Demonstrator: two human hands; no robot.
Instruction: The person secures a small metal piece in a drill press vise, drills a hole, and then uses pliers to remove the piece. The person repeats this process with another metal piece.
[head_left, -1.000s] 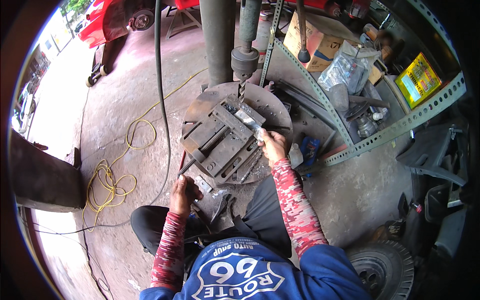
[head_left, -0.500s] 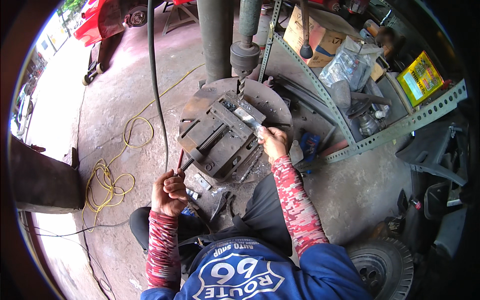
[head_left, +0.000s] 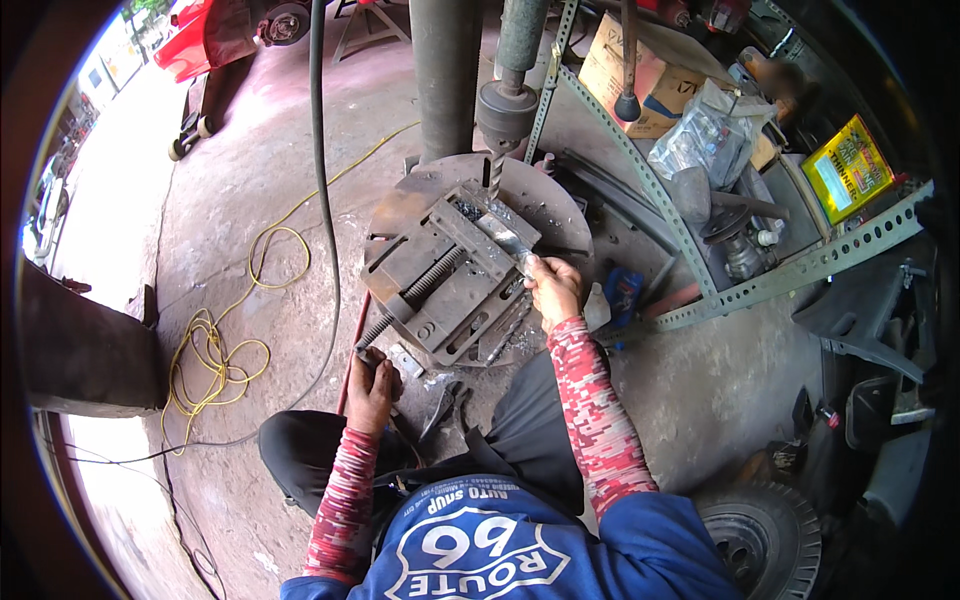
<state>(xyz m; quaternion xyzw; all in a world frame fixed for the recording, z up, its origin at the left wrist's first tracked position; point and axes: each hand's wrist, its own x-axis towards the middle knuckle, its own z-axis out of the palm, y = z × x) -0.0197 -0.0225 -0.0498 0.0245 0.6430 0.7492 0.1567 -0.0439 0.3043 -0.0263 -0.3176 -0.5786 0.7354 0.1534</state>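
A drill press vise [head_left: 455,290] lies on the round, slotted drill press table [head_left: 400,200]. My left hand [head_left: 372,392] is closed at the near end of its threaded screw [head_left: 425,285], on the screw handle. My right hand [head_left: 556,290] pinches the near end of a shiny flat metal piece [head_left: 508,236], which sits between the vise jaws. A drill bit [head_left: 495,178] in the chuck [head_left: 507,112] points down close to the far end of that piece. Metal shavings [head_left: 468,209] are scattered about the jaws.
The thick column [head_left: 445,90] stands behind the table. Right of it are a perforated metal frame [head_left: 650,180], a cardboard box [head_left: 650,75] and a yellow can [head_left: 848,168]. A yellow cord [head_left: 215,345] and a dark cable [head_left: 322,180] run at left. Blue bottle [head_left: 622,290] stands nearby.
My left hand has turned over and shifted a little right and down at the screw's end. My right hand keeps its hold on the metal piece. The whole view has shifted slightly.
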